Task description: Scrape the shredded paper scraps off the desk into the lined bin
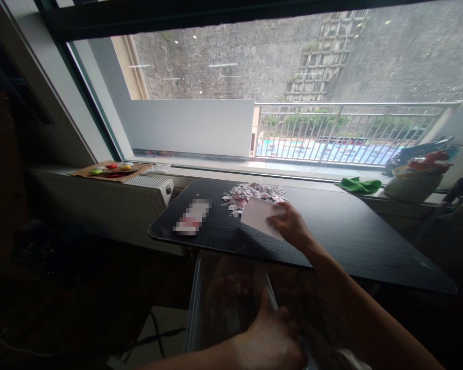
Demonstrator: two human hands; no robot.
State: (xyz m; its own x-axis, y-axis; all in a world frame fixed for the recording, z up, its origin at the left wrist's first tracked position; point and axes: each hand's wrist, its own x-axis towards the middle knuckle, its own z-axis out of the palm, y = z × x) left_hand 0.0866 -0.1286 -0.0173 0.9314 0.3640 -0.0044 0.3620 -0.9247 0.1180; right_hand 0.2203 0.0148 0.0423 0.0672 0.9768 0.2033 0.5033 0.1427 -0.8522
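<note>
My right hand [291, 223] is closed on a flat white card [256, 213] over the dark table [332, 226]. Just behind the card's far edge lies a heap of small torn paper scraps [250, 192], pale with pinkish marks. Below the table's front edge is a clear plastic bin [193, 298], its inside dim. My left hand [272, 334] grips the bin's right rim, thumb lying along the top. A blurred-out white and red item [193, 218] lies on the table left of the scraps.
Left of the table, a radiator [154, 182] carries a brown board [88, 169] with several colourful items. On the sill at right are a green cloth [358, 185] and a pale container [412, 185]. A large window runs behind the table.
</note>
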